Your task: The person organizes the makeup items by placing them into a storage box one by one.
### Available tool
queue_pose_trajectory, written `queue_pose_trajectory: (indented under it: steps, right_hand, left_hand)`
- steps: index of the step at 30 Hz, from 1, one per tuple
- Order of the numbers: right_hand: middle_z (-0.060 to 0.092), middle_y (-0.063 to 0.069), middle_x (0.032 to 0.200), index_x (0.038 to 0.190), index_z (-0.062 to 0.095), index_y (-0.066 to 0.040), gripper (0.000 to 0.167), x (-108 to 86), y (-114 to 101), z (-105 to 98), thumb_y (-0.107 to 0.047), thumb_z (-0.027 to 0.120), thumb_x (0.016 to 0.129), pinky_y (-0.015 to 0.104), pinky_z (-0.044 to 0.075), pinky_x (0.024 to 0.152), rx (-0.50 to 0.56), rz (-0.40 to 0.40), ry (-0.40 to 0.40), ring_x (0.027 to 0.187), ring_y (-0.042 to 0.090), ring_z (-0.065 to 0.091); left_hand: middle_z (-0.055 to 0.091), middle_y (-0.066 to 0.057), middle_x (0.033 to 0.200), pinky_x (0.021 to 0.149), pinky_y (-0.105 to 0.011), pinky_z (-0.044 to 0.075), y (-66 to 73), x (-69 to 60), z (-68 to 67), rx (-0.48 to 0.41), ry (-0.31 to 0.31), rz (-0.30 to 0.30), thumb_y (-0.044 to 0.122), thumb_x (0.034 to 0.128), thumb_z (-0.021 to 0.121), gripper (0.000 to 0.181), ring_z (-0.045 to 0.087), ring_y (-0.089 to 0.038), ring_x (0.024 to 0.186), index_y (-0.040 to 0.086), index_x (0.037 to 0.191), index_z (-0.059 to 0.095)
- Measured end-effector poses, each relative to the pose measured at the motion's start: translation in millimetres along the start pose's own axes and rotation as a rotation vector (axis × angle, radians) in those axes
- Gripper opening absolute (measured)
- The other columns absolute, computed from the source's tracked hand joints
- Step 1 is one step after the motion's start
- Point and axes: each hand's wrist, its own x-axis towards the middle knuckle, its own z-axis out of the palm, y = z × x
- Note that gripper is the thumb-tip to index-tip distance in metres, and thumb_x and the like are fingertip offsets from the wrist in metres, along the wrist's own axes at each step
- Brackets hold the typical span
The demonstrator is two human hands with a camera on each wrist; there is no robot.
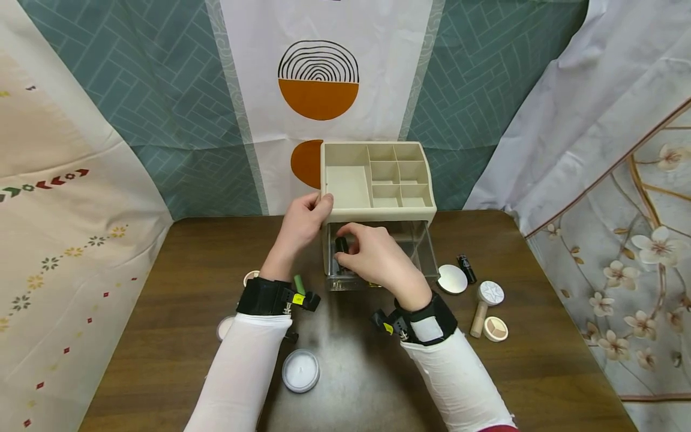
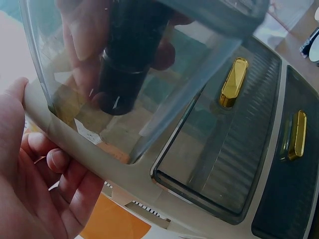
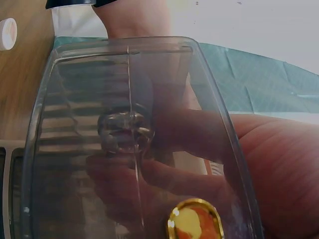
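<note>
A cream organizer (image 1: pixel 378 214) stands at the back of the table, its clear top drawer (image 1: pixel 432 255) pulled out. My left hand (image 1: pixel 303 223) grips the organizer's left edge, thumb on top; in the left wrist view that hand (image 2: pixel 45 184) has its fingers curled beside the cream frame (image 2: pixel 84 149). Inside the drawer, at its left side, my right hand (image 1: pixel 380 255) pinches a small black cylinder (image 1: pixel 341 245) between thumb and fingers. The left wrist view shows this dark cylinder (image 2: pixel 124 64) through the clear wall. Through the drawer front (image 3: pixel 79 189), the right wrist view shows the right hand (image 3: pixel 199 164) dimly.
Right of the drawer lie a white round disc (image 1: pixel 452 279), a black tube (image 1: pixel 466 269), a star-patterned round item (image 1: pixel 491 293), a beige tube (image 1: pixel 478 319) and a sectioned pan (image 1: pixel 495 329). A round white container (image 1: pixel 300 371) and a green stick (image 1: pixel 299 284) lie nearer the left arm.
</note>
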Motion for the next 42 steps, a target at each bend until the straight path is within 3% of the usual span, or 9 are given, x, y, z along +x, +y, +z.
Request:
queue_pose_trajectory:
  steps: [10,24,32,42]
  right_hand:
    - [0.061,-0.001,0.073,0.133,0.07,-0.011,0.038,5.3,-3.4,4.8,-0.018,0.073,0.095,0.032,0.044,0.063,-0.085,-0.021,-0.033,0.064,0.016,0.056]
    - [0.063,0.001,0.079,0.135,0.069,-0.012,0.039,6.9,-4.7,4.4,-0.021,0.071,0.098,0.033,0.045,0.064,-0.044,-0.012,-0.079,0.068,0.016,0.057]
    - [0.071,-0.001,0.089,0.132,0.072,-0.013,0.035,5.8,-4.3,4.0,-0.022,0.071,0.098,0.033,0.051,0.069,-0.03,-0.008,-0.054,0.076,0.014,0.065]
    - [0.072,-0.003,0.082,0.133,0.071,-0.014,0.033,1.9,-3.8,2.3,-0.028,0.071,0.102,0.034,0.052,0.065,0.013,0.009,0.006,0.068,0.012,0.066]
  left_hand:
    - [0.041,0.001,0.06,0.055,-0.032,0.029,-1.8,-1.1,0.4,-0.001,0.011,-0.003,0.042,0.1075,0.06,0.049,0.041,-0.023,0.06,0.011,0.071,0.052]
    - [0.042,0.0,0.061,0.055,-0.032,0.03,-2.1,-1.0,-1.6,-0.007,0.008,-0.013,0.041,0.1077,0.06,0.047,0.041,-0.022,0.061,0.011,0.072,0.053]
    - [0.042,0.001,0.061,0.055,-0.032,0.03,-0.5,-0.7,-1.1,0.001,0.012,0.001,0.04,0.1071,0.06,0.048,0.041,-0.022,0.061,0.011,0.07,0.052]
    - [0.044,-0.001,0.063,0.056,-0.032,0.031,-0.4,0.7,-0.6,0.004,0.005,-0.012,0.04,0.1081,0.059,0.044,0.042,-0.022,0.062,0.009,0.076,0.058]
